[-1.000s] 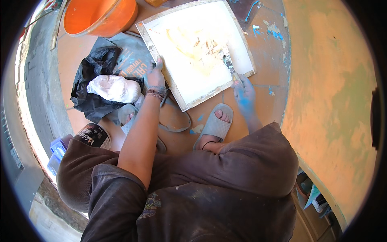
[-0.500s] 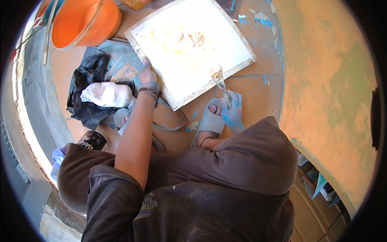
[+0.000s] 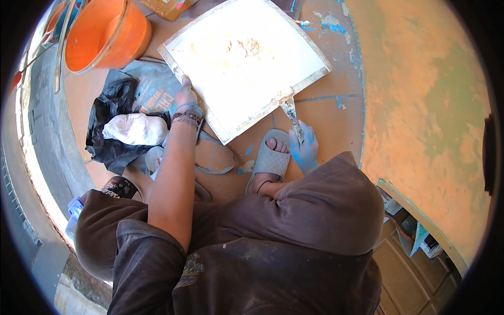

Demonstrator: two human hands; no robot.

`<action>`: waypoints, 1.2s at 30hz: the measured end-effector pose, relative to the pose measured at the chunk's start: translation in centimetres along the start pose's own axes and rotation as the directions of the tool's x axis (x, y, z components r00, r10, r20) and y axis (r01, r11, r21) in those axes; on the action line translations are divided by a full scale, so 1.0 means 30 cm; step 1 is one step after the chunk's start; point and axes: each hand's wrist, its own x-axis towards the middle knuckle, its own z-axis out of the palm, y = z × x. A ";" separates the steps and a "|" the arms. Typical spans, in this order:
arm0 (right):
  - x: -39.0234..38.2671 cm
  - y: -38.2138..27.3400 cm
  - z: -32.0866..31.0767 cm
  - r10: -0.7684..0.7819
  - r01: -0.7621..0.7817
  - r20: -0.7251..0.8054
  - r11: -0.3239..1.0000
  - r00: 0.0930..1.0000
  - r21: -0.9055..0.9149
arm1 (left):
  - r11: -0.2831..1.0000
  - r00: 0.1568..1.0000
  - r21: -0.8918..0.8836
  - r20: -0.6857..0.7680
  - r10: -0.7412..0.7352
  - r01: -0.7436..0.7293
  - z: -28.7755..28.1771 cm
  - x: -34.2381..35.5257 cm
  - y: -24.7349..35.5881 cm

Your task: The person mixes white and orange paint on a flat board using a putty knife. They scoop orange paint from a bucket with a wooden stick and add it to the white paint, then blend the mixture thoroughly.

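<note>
A white square board (image 3: pixel 236 105) with a grey, worn rim rests in front of me, tilted in the view. Pale paste (image 3: pixel 245 48) is smeared and heaped on its far half. My left hand (image 3: pixel 186 101) grips the board's left edge, thumb on the rim, the other fingers hidden. In my blue-stained right hand (image 3: pixel 304 150) is a putty knife (image 3: pixel 289 108), held by its handle. Its blade lies across the board's near right edge, with a lump of paste (image 3: pixel 284 94) at the tip.
Left of the board, a white wrapped bundle (image 3: pixel 135 129) lies on a black plastic bag (image 3: pixel 107 118). An orange bucket (image 3: pixel 139 39) stands at the far left. My sandalled right foot (image 3: pixel 273 157) is close under the board. An orange-painted surface (image 3: pixel 415 105) borders the right side.
My right hand has drawn the putty knife slightly toward me and right, bringing its blade nearer the board's edge. My left hand keeps its grip. The view has shifted a little.
</note>
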 end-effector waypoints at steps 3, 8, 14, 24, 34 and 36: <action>-0.019 -0.004 -0.005 0.010 -0.011 0.027 1.000 1.000 0.011 | 0.996 1.000 -0.083 -0.005 0.023 -0.023 -0.051 0.066 -0.020; -0.029 -0.055 -0.066 0.073 -0.072 0.020 0.997 0.997 -0.038 | 0.996 1.000 -0.088 0.022 -0.008 0.010 -0.009 0.031 0.008; -0.058 -0.011 -0.087 -0.083 0.077 -0.049 0.991 0.995 -0.114 | 0.999 0.999 -0.024 -0.026 0.031 -0.031 0.012 0.036 0.017; 0.125 -0.111 -0.115 0.388 -0.511 0.351 0.468 0.852 0.721 | 0.991 0.998 -0.123 0.014 0.054 -0.052 0.045 -0.020 0.040; 0.145 0.022 0.003 0.354 -0.656 0.624 -0.038 0.696 0.754 | 0.986 0.997 -0.161 0.075 -0.028 0.040 0.064 -0.091 0.090; 0.133 0.026 -0.008 0.370 -0.671 0.623 0.003 0.689 0.741 | 0.985 0.997 -0.173 0.073 -0.010 0.022 0.058 -0.068 0.083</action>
